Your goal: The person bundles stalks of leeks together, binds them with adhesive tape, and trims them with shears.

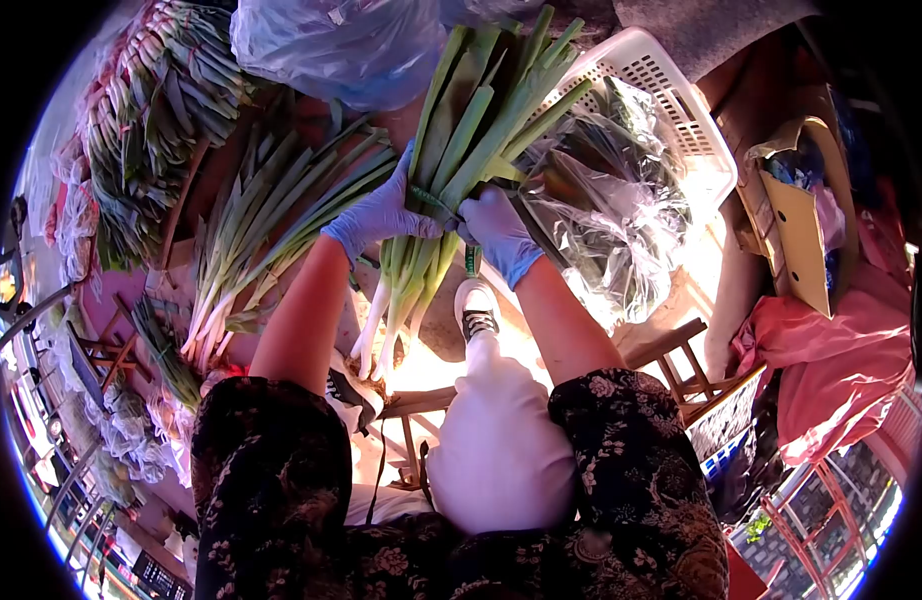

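Note:
A bunch of leeks (pixel 461 130) stands tilted in front of me, leaves up and pale root ends down. My left hand (pixel 386 212), in a blue-violet glove, wraps around its middle from the left. A narrow green tie (pixel 431 203) runs across the bunch there. My right hand (pixel 501 232), gloved the same way, is closed against the bunch's right side at the tie, its fingertips pinched together. A short green strip (pixel 472 262) hangs just below that hand. To the left, a loose heap of leeks (pixel 266 215) lies with white ends toward me.
A white perforated crate (pixel 706 130) stands at right, beside greens in clear plastic (pixel 621 210). A large translucent bag (pixel 341 45) lies ahead. More bunched greens (pixel 161 120) are piled far left. An opened cardboard box (pixel 796 240) and red cloth (pixel 831 350) sit farther right.

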`<state>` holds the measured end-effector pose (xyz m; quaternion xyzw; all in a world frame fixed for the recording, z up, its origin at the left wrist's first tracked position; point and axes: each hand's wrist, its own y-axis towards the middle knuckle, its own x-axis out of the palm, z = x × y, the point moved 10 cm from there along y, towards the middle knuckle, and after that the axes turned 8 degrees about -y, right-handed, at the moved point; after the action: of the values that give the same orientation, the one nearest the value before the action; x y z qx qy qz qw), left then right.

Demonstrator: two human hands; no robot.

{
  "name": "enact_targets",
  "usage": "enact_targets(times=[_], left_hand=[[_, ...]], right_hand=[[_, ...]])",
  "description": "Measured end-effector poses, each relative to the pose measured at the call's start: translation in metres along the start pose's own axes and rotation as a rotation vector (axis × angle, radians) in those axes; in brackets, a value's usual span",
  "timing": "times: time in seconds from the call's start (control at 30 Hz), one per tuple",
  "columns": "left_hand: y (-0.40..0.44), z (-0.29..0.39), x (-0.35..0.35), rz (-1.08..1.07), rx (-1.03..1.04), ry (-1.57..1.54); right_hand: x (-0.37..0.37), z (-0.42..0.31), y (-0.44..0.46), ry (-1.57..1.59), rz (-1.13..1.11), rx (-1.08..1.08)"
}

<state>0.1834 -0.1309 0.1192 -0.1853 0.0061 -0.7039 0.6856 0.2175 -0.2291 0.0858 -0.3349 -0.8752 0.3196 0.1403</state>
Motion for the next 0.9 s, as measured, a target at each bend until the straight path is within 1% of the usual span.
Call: enact_targets(times=[0.1,0.13,0.23,0.27,0.37,0.47,0.5,0.57,0.6,0.67,0.7,0.77,0.8,0.9], left_hand=[[0.016,0.008,-0.010,0.224,-0.005,0.054],[0.019,0.002,-0.020,0.312,0.021,0.077],[0.020,-0.012,-0.028,0.397,0.015,0.062],[0.016,-0.008,-0.034,0.468,0.066,0.148],[0.010,-0.011,-0.041,0.584,0.029,0.191],[0.007,0.000,-0.030,0.606,0.015,0.216],[0.010,-0.010,-0.027,0.583,-0.046,0.131],[0.016,-0.029,-0.024,0.538,-0.164,-0.034],[0.020,-0.034,-0.019,0.482,-0.213,-0.117],[0.024,-0.039,-0.011,0.366,-0.308,-0.286],[0.025,-0.035,-0.003,0.297,-0.315,-0.351],[0.022,-0.024,0.014,0.155,-0.331,-0.479],[0.020,-0.023,0.011,0.176,-0.345,-0.458],[0.023,-0.033,0.004,0.163,-0.421,-0.240]], right_hand=[[-0.006,-0.017,-0.005,-0.294,0.224,-0.174],[-0.009,-0.021,-0.001,-0.447,0.319,-0.289],[-0.004,-0.020,-0.014,-0.283,0.334,-0.258],[-0.007,-0.030,-0.029,-0.174,0.395,-0.294],[-0.011,-0.011,-0.034,0.304,0.367,-0.331],[-0.010,-0.018,-0.041,0.082,0.369,-0.501],[-0.008,-0.022,-0.043,0.004,0.367,-0.565],[-0.002,-0.047,-0.056,-0.489,0.471,-0.893],[0.010,-0.059,-0.067,-0.743,0.516,-1.049],[0.021,-0.057,-0.062,-1.012,0.499,-0.972],[0.026,-0.055,-0.061,-1.146,0.489,-0.926],[0.034,-0.050,-0.059,-1.310,0.546,-0.894],[0.039,-0.049,-0.057,-1.391,0.576,-0.878],[0.045,-0.050,-0.057,-1.389,0.613,-0.870]])
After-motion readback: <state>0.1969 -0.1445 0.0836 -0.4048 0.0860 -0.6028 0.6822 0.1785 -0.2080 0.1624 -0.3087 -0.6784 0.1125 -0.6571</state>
